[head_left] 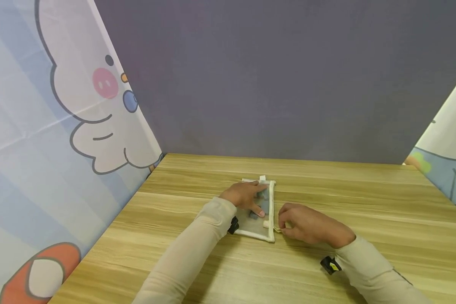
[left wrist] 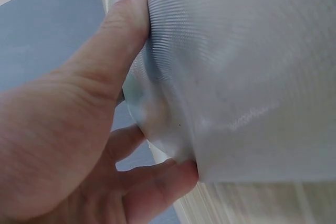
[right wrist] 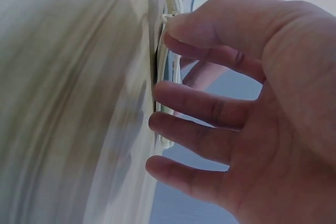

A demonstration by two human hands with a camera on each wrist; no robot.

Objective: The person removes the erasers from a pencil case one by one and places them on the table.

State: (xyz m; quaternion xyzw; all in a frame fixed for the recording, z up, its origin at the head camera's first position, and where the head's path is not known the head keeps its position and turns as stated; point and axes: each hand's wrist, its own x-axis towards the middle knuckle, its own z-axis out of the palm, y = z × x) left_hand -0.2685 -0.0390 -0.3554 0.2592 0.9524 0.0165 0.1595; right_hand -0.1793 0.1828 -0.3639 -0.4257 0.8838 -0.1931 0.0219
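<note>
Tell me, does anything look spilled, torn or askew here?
Nothing stands out: the pouch lies on the table under the left hand, the right hand pinches its cord, and no spill or tear shows.

I see soft light with faint shadows on the table [head_left: 365, 190]; both wrist views look blurred, the left showing moiré ripples across the mesh pouch [left wrist: 247, 77].

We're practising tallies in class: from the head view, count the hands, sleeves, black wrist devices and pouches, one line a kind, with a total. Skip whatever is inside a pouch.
Hands: 2 (left hand, right hand)
Sleeves: 2 (left sleeve, right sleeve)
Black devices: 2 (left device, right device)
Pouch: 1
Total: 7
</note>
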